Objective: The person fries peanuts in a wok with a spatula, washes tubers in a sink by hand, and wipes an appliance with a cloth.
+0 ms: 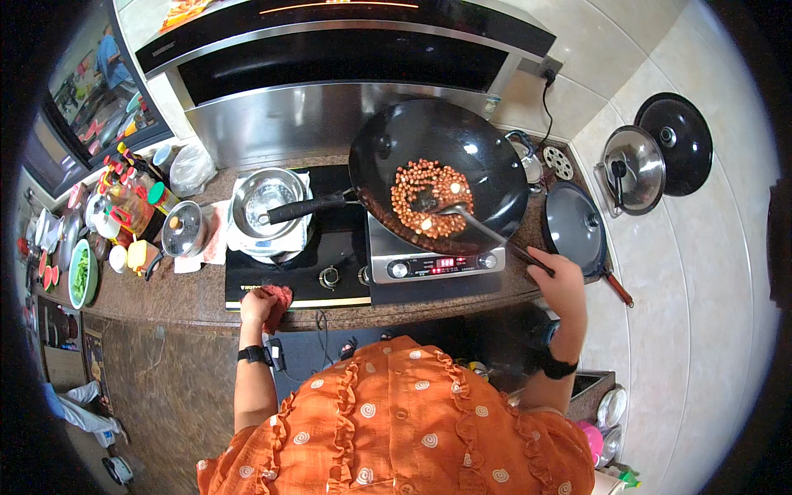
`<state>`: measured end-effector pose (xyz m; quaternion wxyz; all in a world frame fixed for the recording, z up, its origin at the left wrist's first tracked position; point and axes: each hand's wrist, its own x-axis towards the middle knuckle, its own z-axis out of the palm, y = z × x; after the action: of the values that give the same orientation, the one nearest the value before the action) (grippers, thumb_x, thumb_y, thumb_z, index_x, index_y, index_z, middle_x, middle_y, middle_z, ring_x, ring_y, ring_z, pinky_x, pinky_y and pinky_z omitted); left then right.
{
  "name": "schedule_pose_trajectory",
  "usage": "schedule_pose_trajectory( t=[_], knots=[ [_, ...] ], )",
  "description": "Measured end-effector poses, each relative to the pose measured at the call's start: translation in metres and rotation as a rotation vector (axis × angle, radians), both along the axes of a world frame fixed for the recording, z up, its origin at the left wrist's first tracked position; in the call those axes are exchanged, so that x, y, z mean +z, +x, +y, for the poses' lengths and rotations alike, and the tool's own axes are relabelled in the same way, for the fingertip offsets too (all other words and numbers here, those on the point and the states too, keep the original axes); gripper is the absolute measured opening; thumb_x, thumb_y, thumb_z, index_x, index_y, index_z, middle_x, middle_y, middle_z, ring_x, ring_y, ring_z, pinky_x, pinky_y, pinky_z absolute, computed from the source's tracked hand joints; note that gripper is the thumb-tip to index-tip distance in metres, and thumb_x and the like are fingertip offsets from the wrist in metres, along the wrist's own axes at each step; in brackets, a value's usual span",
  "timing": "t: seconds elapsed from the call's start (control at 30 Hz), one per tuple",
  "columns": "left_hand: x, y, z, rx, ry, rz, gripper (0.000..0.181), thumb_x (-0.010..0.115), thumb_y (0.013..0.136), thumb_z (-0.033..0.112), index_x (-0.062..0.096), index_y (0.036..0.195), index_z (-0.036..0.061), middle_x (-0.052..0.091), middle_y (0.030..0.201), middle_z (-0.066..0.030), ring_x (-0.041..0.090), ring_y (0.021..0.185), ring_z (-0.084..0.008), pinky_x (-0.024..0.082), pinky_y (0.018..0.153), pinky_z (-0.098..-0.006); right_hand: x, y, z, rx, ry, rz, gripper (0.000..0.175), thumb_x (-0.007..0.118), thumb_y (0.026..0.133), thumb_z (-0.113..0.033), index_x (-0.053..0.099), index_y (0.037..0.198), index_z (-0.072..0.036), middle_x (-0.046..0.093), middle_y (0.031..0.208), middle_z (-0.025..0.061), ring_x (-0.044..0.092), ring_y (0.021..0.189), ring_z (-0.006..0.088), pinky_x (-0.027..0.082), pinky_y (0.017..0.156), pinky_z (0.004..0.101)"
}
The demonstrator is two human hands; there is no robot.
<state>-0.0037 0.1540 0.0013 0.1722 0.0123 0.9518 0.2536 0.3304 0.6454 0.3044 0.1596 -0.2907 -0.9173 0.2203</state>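
My right hand (560, 281) grips the dark handle of a metal spatula (489, 232), whose blade rests among brown peanuts (411, 213) in a large black wok (427, 133). A few pale pieces lie among the peanuts. The wok sits on a silver induction cooker (396, 247) with a lit display, its long handle pointing left over a steel pot (263, 198). At the counter's front edge, my left hand (257, 306) holds a red cloth (279, 306) beside the corner of a black glass cooktop (322, 247).
A lidded pan (575, 226) stands right of the wok, its handle past the counter edge. Two lids (634, 173) hang on the right wall. Bottles (133, 192), a glass-lidded pot (184, 230) and a bowl of greens (83, 275) crowd the left. A range hood (346, 62) overhangs the back.
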Motion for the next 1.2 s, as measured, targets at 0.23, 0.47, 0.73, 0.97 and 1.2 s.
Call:
schedule_pose_trajectory(
  t=[0.23,0.47,0.73,0.97,1.2],
  knots=[
    [-0.008,-0.009,-0.004,-0.016,-0.056,-0.048,0.032,0.081,0.074,0.038,0.074,0.080,0.0073,0.075,0.084,-0.0147,0.074,0.082,-0.0298,0.057,0.077,-0.0404,0.054,0.055,-0.013,-0.061,0.130,-0.058,0.033,0.073,0.079,-0.009,0.075,0.112,-0.007,0.066,0.082,0.0180,0.064,0.077,0.0341,0.050,0.069,0.0393],
    [-0.017,-0.012,-0.009,0.016,0.023,-0.110,0.034,0.082,0.073,0.038,0.074,0.082,0.0064,0.075,0.085,-0.0162,0.074,0.083,-0.0313,0.057,0.078,-0.0417,-0.011,0.001,0.001,-0.011,0.062,0.025,0.033,0.071,0.084,-0.011,0.073,0.117,-0.007,0.071,0.092,0.0184,0.067,0.084,0.0325,0.052,0.076,0.0380],
    [-0.015,-0.002,-0.006,0.036,0.002,-0.032,0.030,0.083,0.074,0.035,0.072,0.081,0.0081,0.075,0.083,-0.0148,0.073,0.082,-0.0290,0.056,0.079,-0.0409,-0.064,-0.043,0.032,-0.221,-0.201,0.277,0.035,0.066,0.095,-0.019,0.068,0.124,0.000,0.073,0.086,0.0098,0.066,0.075,0.0160,0.052,0.072,0.0301],
    [0.010,0.001,0.001,0.015,-0.047,-0.039,0.032,0.083,0.074,0.031,0.076,0.092,0.0052,0.076,0.091,-0.0160,0.074,0.086,-0.0305,0.057,0.078,-0.0409,-0.062,-0.041,0.038,-0.265,-0.869,0.219,0.038,0.060,0.099,-0.021,0.063,0.131,0.000,0.062,0.069,0.0024,0.055,0.056,0.0100,0.042,0.052,0.0241],
    [0.009,0.001,0.000,0.037,-0.012,-0.074,0.029,0.081,0.075,0.030,0.076,0.090,0.0054,0.076,0.091,-0.0162,0.074,0.086,-0.0303,0.057,0.077,-0.0405,-0.051,-0.052,0.005,-0.162,-1.109,0.178,0.040,0.050,0.104,-0.027,0.060,0.134,-0.003,0.051,0.063,0.0003,0.032,0.041,0.0039,0.023,0.037,0.0193]
  ],
)
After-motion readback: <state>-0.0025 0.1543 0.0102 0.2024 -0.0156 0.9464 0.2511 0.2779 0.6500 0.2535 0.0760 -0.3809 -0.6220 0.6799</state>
